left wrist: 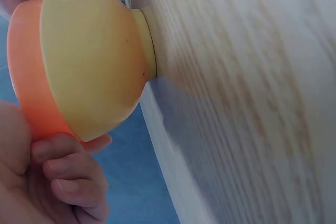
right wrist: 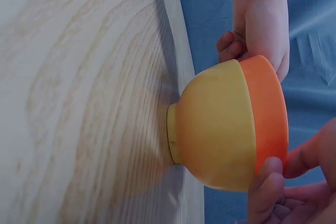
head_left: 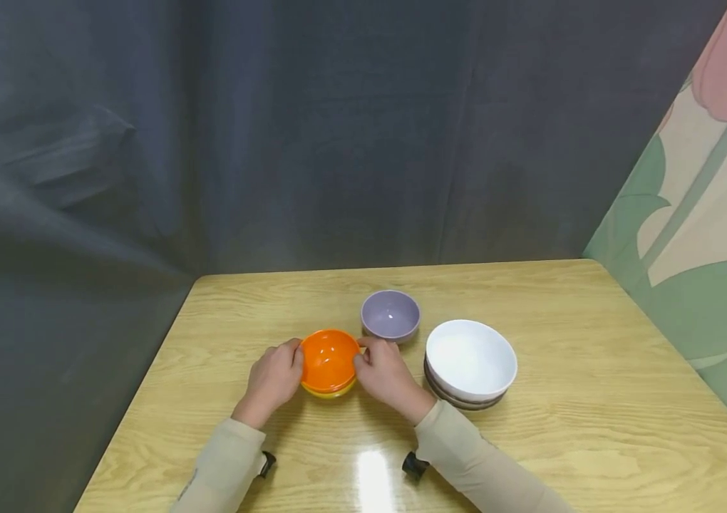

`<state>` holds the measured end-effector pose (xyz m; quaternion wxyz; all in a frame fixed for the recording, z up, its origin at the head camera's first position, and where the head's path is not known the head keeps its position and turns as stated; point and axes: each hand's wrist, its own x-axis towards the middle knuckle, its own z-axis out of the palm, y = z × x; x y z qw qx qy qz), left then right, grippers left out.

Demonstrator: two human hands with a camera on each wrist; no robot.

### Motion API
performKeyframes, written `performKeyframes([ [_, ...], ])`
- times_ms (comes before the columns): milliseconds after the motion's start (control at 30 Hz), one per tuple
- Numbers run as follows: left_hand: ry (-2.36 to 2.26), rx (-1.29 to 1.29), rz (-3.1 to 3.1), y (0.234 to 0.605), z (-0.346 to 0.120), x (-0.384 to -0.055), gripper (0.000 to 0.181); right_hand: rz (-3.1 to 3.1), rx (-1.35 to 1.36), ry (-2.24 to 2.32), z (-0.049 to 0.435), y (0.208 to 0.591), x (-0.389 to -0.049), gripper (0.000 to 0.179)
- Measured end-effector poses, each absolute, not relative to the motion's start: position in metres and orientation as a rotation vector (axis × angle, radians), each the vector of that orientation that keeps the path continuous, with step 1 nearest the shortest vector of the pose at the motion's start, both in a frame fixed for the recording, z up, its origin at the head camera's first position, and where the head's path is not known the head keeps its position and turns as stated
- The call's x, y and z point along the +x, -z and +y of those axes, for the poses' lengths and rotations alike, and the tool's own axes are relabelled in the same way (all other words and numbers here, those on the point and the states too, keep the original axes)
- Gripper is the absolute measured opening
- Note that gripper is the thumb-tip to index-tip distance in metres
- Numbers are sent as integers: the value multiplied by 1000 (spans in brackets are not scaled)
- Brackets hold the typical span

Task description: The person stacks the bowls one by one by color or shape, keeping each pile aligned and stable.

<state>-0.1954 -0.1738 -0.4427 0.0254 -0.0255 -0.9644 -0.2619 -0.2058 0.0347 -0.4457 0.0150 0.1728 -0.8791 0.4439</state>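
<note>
In the head view, a dark curtain (head_left: 81,178) is covering the upper left of the frame. The left hand (head_left: 274,377), lower center-left, is gripping the left rim of the orange bowl (head_left: 330,360) with bent fingers. The orange bowl is sitting below the frame's center, nesting inside the yellow bowl (left wrist: 94,66), whose foot is resting on the table (head_left: 594,356) in both wrist views. The right hand (head_left: 390,374) is pinching the orange bowl's right rim between thumb and fingers. Just above that hand in the frame, a purple bowl (head_left: 391,313) is standing upright. Right of center, a white bowl (head_left: 471,360) is resting on brown dishware (head_left: 466,404). A floral panel (head_left: 710,285) is filling the right edge.
</note>
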Motion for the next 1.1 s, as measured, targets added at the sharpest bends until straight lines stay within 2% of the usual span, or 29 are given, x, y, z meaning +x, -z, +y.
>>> performKeyframes([
  [1100, 938, -65, -2944, 453, -173, -194, 33, -2800, 573, -1389, 32, 455, -201, 40],
])
